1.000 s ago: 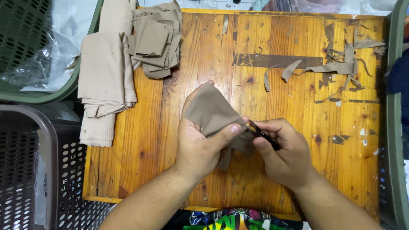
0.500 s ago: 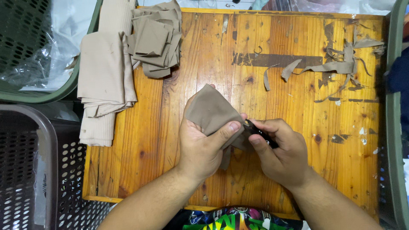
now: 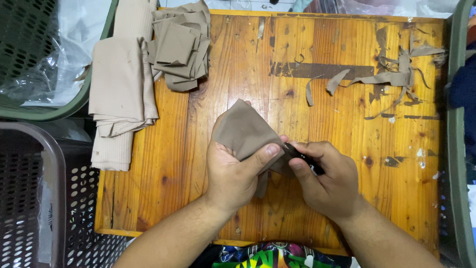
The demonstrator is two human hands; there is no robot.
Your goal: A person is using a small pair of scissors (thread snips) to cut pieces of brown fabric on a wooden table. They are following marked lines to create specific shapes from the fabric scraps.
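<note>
Over scarred wooden table [image 3: 198, 149], left hand [image 3: 233, 173] pinches smooth tan fabric square [image 3: 245, 131]; right hand [image 3: 329, 178] grips dark tool [image 3: 305, 158].

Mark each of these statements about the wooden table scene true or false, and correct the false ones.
1. The left hand holds a tan fabric piece with the thumb pressed on it. True.
2. The right hand is empty. False: it grips a small dark tool at the fabric's edge.
3. A stack of folded beige cloth lies at the wooden table's left edge. True.
4. The thin fabric scrap strips lie at the table's near left corner. False: they lie at the far right.
5. A dark perforated plastic basket stands left of the table. True.
</note>
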